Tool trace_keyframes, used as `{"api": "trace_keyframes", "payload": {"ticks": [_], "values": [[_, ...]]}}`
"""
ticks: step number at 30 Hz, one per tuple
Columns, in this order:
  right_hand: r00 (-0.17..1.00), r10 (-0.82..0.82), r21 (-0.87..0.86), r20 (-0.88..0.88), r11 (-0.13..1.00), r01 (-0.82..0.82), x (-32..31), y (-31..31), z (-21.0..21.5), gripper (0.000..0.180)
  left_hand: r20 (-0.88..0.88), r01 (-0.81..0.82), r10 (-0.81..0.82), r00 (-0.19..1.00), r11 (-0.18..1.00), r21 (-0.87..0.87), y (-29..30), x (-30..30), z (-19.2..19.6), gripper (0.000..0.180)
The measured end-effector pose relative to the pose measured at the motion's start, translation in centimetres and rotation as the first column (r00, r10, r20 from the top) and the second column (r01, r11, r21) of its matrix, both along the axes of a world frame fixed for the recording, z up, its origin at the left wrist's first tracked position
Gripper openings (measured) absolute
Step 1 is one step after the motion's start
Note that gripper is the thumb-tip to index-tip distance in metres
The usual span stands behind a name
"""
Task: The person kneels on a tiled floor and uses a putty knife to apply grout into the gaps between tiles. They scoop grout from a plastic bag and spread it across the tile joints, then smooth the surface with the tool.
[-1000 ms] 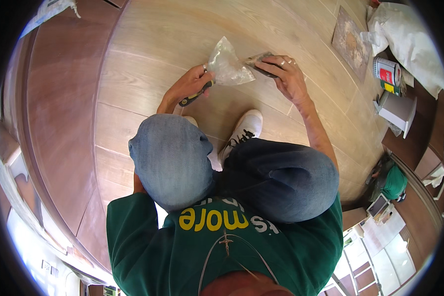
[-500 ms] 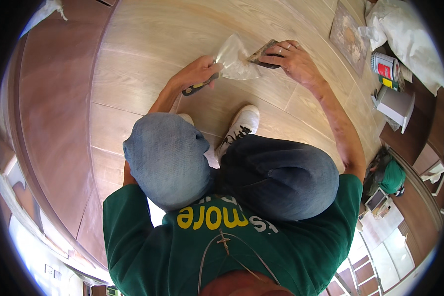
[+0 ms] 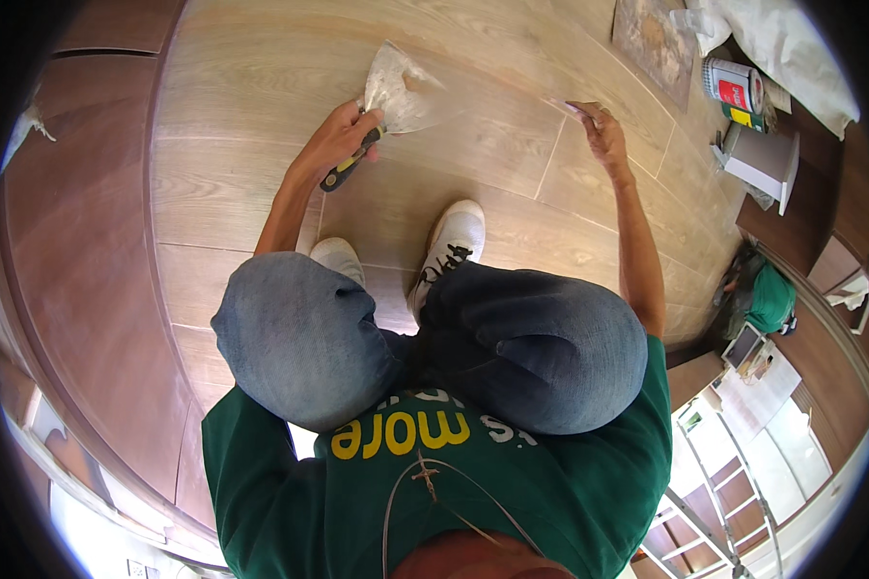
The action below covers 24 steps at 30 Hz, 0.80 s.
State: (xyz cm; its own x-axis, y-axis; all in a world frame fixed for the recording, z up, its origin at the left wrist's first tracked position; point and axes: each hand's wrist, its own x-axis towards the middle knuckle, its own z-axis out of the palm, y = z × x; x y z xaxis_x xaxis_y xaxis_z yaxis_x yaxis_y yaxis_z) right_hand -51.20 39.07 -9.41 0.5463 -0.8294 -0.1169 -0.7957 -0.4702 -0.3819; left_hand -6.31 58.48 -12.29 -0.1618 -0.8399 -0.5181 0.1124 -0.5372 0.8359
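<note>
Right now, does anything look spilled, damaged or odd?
The board at upper right stands out: brown blotches mark its surface, unlike the plainer floor planks beside it. The putty knife in the left hand also has a brownish patch on its blade.

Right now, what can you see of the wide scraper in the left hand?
The wide scraper has a flared, pale grey blade, smeared, with a tan patch toward its right side, and a dark handle with yellow accents. The left hand grips it near the blade, which points away from the person over the wood-look floor.
</note>
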Motion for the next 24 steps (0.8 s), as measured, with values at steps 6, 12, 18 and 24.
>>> {"api": "trace_keyframes", "payload": {"ticks": [6, 12, 18, 24], "values": [[0.967, -0.105, -0.356, -0.232, 0.934, 0.015, 1.6, 4.5, -4.4, 0.036, 0.001, 0.006, -0.006, 1.0, 0.999, 0.051, 1.0, 0.2, 0.6, 0.033], [0.964, -0.133, -0.296, -0.23, 0.953, 0.06, 1.1, 7.8, -4.0, 0.047, -0.025, -0.055, 0.055, 0.998, 0.998, 0.008, 1.1, 0.0, 3.5, 0.032], [0.949, -0.249, -0.402, -0.193, 0.903, 0.155, -1.0, 6.5, -4.5, 0.041, -0.032, -0.034, 0.033, 0.999, 0.999, -0.007, 1.3, -0.2, 2.7, 0.033], [0.958, -0.194, -0.332, -0.211, 0.936, 0.117, -2.2, 6.7, -3.4, 0.037, -0.022, -0.036, 0.036, 0.999, 0.999, -0.018, 1.8, 0.0, 4.1, 0.035]]}}
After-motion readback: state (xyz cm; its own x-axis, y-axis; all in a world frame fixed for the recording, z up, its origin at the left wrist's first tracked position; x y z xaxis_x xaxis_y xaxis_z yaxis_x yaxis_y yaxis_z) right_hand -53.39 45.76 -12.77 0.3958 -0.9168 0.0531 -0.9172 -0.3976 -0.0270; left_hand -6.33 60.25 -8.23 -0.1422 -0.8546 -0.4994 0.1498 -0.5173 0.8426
